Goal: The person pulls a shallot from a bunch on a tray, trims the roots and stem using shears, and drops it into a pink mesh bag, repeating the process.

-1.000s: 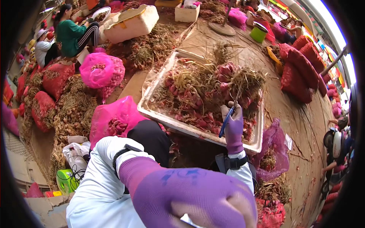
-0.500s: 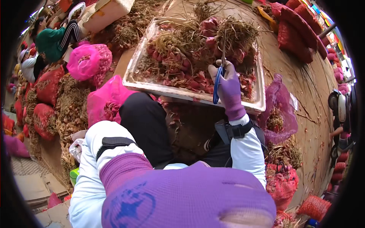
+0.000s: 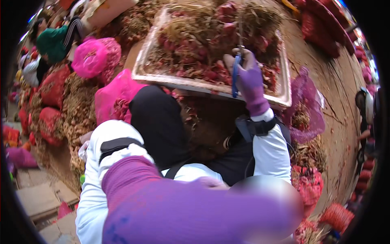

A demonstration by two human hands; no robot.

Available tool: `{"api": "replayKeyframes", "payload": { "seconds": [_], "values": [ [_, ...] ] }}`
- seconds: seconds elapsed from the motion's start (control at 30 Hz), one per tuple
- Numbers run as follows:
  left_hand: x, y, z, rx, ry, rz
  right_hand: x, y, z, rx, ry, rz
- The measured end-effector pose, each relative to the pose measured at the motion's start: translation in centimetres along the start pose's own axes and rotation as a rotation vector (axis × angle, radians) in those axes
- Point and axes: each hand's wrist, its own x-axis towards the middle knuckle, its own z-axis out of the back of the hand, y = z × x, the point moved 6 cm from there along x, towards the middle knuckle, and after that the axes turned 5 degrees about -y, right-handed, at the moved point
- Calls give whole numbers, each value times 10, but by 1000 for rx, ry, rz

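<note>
My right hand (image 3: 248,77), in a purple glove, is closed around blue-handled scissors (image 3: 235,77). Their narrow blades point away from me, over the tray's contents. Below them is a white foam tray (image 3: 178,81) holding reddish-purple shallots (image 3: 195,51) with dry, straw-coloured stems and loose skins. My left hand (image 3: 195,211), gloved in purple too, fills the lower part of the view very close to the camera. Its fingers are smeared and partly cut off at the edge, so what they touch cannot be made out.
Pink mesh bags (image 3: 115,95) stand left of my knee, beside heaps of dried bulbs (image 3: 81,110). A purple mesh bag (image 3: 304,101) lies right of the tray. Red sacks (image 3: 321,28) lie at the far right. A person in green (image 3: 53,42) sits at the far left.
The view has shifted slightly, with the tray now higher in it. My left hand has turned and its fingertips have become blurred. My right hand still holds the scissors.
</note>
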Motion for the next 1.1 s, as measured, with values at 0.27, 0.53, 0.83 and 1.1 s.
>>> {"api": "replayKeyframes", "payload": {
  "seconds": [0.27, 0.53, 0.83, 1.1],
  "values": [
    [4, 14, -4, -36, 12, -5, -2, -7, -1, 206, 9, -67],
    [6, 11, -3, -18, 6, -39, -3, 1, -3, 217, 4, -30],
    [2, 12, 1, -5, -30, -108, -5, -2, -10, -14, 36, -80],
    [3, -13, 1, 94, -79, -113, 5, 0, -31, 184, 29, 76]
  ]
}}
